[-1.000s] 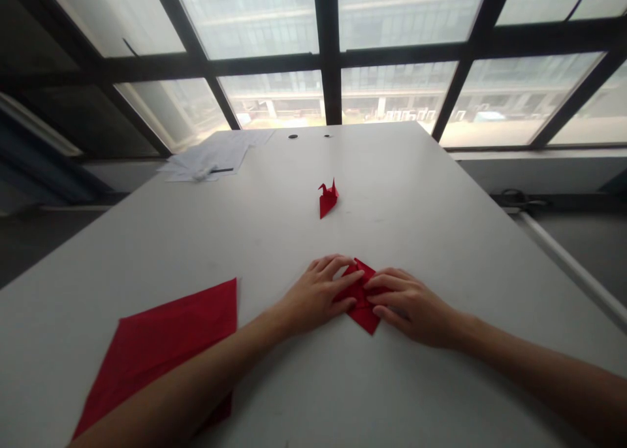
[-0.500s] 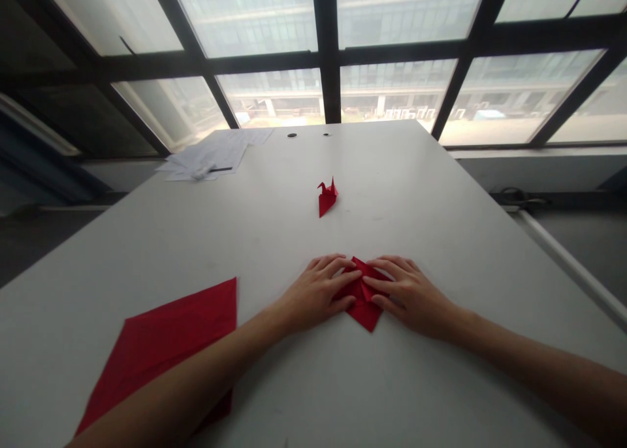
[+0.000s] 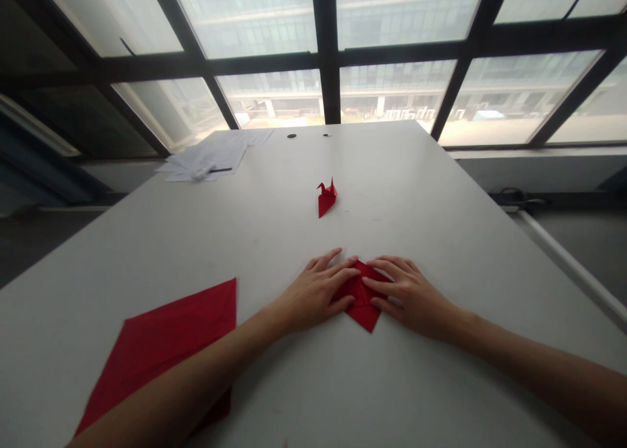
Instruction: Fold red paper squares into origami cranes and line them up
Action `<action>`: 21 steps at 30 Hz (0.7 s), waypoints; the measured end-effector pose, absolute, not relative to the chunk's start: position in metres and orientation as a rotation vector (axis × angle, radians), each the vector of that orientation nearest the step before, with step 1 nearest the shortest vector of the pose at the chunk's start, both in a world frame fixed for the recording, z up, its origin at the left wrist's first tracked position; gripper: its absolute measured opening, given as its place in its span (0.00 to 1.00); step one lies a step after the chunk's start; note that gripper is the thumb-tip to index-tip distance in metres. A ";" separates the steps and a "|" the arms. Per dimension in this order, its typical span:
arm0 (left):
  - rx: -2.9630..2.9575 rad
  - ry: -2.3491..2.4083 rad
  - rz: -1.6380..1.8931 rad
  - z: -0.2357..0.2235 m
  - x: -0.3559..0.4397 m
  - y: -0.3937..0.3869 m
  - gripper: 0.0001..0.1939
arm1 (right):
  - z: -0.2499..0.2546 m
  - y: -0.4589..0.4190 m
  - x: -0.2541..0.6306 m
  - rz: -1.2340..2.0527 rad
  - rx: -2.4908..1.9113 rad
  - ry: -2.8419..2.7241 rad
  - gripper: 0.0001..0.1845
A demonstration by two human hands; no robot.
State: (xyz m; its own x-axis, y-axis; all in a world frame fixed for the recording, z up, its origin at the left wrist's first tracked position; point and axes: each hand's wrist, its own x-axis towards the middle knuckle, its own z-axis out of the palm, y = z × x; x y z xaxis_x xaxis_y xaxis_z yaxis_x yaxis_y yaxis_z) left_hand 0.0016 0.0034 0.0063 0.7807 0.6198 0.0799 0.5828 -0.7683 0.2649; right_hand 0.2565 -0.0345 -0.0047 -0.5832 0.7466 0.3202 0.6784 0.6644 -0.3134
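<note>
**A:** What do you see from the head camera?

**B:** Two bare hands are down on a big white counter [image 3: 441,193]. Between them is a small folded red paper [image 3: 363,312]. It lies flat on the counter, near the person, about in the middle.

**A:** What is the left hand doing?

**B:** The left hand [image 3: 313,292] lies palm down on the left part of the folded red paper. Its fingers [image 3: 343,273] are spread a little and pressed flat on the paper, not curled around it.

**A:** And the right hand?

**B:** The right hand [image 3: 410,294] is on the right part of the same paper. Its fingers [image 3: 379,279] are flat too, close side by side, and their tips almost meet the left ones. The bottom corner of the paper pokes out toward the person (it makes a point).

**A:** What else is on the counter?

**B:** A little red paper crane [image 3: 326,196] stands farther back, well apart from the hands. A big flat red sheet [image 3: 166,343] lies at the left, partly under the left arm. Some white papers [image 3: 210,157] sit at the far left corner. Behind the counter is a big window with dark bars [image 3: 327,49].
</note>
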 end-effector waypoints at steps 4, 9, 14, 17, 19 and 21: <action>2.731 0.988 0.338 0.007 0.002 0.003 0.33 | -0.006 -0.035 0.257 0.207 -1.125 -2.455 0.15; 2.760 0.907 0.464 0.008 0.004 0.002 0.24 | -0.005 -0.036 0.256 0.158 -1.101 -2.455 0.16; 2.805 0.812 0.505 0.007 0.004 0.004 0.19 | -0.003 -0.035 0.254 0.170 -1.047 -2.430 0.16; 2.831 0.761 0.499 0.005 0.003 0.004 0.15 | -0.002 -0.035 0.253 0.184 -1.056 -2.433 0.16; 2.847 0.741 0.494 0.004 0.003 0.004 0.14 | -0.003 -0.035 0.254 0.177 -1.063 -2.435 0.16; 2.864 0.730 0.492 0.003 0.003 0.004 0.14 | -0.004 -0.035 0.254 0.172 -1.078 -2.436 0.17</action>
State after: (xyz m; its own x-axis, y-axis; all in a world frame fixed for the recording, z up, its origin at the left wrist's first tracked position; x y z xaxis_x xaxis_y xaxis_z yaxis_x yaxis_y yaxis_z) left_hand 0.0031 0.0039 0.0032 0.8283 0.4870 0.2770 0.4394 -0.8714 0.2180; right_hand 0.2539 -0.0355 -0.0037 -0.5821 0.7259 0.3664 0.6672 0.6840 -0.2950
